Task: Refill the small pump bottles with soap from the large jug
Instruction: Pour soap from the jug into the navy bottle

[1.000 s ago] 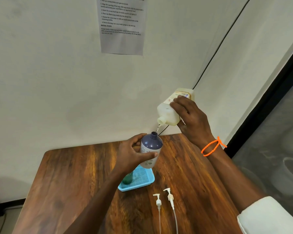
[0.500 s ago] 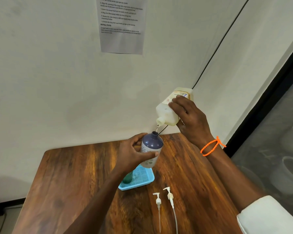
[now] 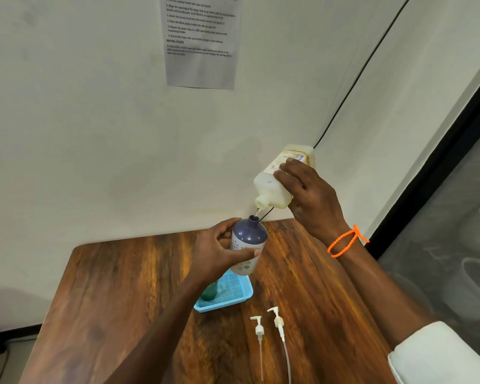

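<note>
Mid-pour above the table's (image 3: 122, 300) far edge: right hand (image 3: 313, 200) gripping the tipped jug (image 3: 272, 189), left hand (image 3: 219, 252) wrapped round 1 open pump bottle (image 3: 248, 245) just under its spout, likely needing steady aim, then 1 of 2 pump heads (image 3: 258, 327) refitted.

Sheet (image 3: 201, 41) taped to wall: numbered steps, too small to read in full, step 1 begins "Pick up a pump bottle", bold heading "INITIAL STATE"; jug (image 3: 277, 187) label shows blue "BIO", remainder illegible.
</note>
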